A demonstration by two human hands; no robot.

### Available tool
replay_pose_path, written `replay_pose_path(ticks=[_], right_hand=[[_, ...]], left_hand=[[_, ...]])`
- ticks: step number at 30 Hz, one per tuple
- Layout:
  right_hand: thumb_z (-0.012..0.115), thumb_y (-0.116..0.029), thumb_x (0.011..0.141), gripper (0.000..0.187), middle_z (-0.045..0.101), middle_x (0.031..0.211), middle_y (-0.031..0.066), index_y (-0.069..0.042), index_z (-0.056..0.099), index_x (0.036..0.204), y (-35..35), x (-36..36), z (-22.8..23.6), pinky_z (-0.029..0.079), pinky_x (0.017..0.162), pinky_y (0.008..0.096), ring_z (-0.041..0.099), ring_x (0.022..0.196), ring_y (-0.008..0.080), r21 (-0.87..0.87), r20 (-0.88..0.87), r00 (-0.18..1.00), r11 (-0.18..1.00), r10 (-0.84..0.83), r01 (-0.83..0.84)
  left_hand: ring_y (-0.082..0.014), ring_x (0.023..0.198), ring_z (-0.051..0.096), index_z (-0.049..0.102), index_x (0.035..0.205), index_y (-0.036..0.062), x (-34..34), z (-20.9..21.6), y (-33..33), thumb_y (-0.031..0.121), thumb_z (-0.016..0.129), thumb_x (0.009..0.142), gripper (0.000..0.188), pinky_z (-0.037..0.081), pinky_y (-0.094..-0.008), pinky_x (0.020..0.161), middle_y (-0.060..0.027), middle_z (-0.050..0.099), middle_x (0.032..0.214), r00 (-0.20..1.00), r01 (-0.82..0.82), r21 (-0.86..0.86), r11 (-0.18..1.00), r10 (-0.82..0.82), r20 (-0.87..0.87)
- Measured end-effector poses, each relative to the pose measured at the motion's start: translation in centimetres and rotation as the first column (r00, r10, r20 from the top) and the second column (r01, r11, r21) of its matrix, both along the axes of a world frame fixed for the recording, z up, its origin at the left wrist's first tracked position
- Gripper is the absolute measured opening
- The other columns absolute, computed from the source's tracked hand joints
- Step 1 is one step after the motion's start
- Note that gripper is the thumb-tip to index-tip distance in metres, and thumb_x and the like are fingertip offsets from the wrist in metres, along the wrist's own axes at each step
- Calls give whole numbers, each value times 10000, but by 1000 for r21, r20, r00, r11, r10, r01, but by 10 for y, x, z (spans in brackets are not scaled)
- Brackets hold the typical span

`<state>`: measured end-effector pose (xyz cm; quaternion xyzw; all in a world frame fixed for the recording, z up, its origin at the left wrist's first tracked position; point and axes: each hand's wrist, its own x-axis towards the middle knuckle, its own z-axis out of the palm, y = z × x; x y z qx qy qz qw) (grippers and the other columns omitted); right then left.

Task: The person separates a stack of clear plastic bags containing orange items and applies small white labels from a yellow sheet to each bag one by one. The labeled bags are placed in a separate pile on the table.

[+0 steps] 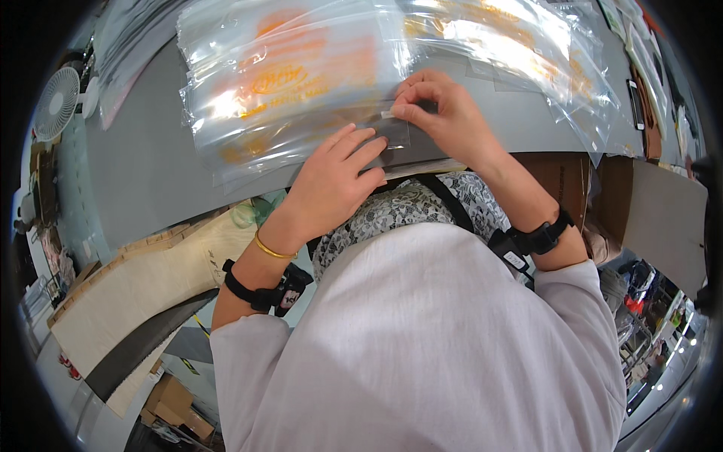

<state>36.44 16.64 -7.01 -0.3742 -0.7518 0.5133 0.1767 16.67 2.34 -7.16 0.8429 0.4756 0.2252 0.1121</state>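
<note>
Stacked clear plastic bags (290,56) with orange print lie on the grey table before me. My left hand (331,179) rests on the near right corner of the top bag, its fingers stretched out and slightly apart. Beside it, my right hand (444,111) is pinched, with thumb and forefinger together over the bag's right edge. A small white sticker (387,114) shows at those fingertips, touching or just above the film. Whether it is stuck down I cannot tell.
More clear bags (520,45) fan out at the back right. A phone (635,104) lies near the table's right end. An open cardboard box (553,177) stands below the near edge on the right. A white fan (57,104) is at the far left, and a wooden board (143,294) is lower left.
</note>
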Motion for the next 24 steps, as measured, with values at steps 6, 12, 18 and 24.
replay_pose_path(ticks=[6,12,18,24], right_hand=[[752,-119,984,149,713,1183,67,25,748,949,-8,-1,-22,516,974,331,623,1122,191,33,-28,996,996,-80,81],[771,-116,953,136,725,1140,70,17,759,926,0,-5,-16,521,961,342,612,1124,225,128,89,993,990,-73,61],[799,-143,924,147,722,1098,57,-1,765,911,-2,-9,-15,516,942,365,602,1069,241,255,142,987,966,-68,30],[809,-148,912,131,714,1099,39,-26,765,890,-21,-7,-2,502,893,355,585,1057,248,234,208,977,972,-38,-12]], left_hand=[[-317,1297,592,682,913,62,-5,-12,-5,221,761,865,184,454,-521,1191,-130,656,1291,1000,16,-21,1000,-16,8],[-302,1185,613,685,879,72,-1,-8,-1,214,774,842,172,478,-488,1104,-138,634,1277,999,-13,29,999,12,49],[-321,1150,611,684,884,74,-1,-10,0,197,783,840,164,480,-489,1075,-137,624,1229,995,-42,27,999,39,94],[-317,1187,623,678,940,58,-8,-17,-2,156,773,855,160,488,-503,1117,-118,639,1148,990,-10,32,999,5,144]])
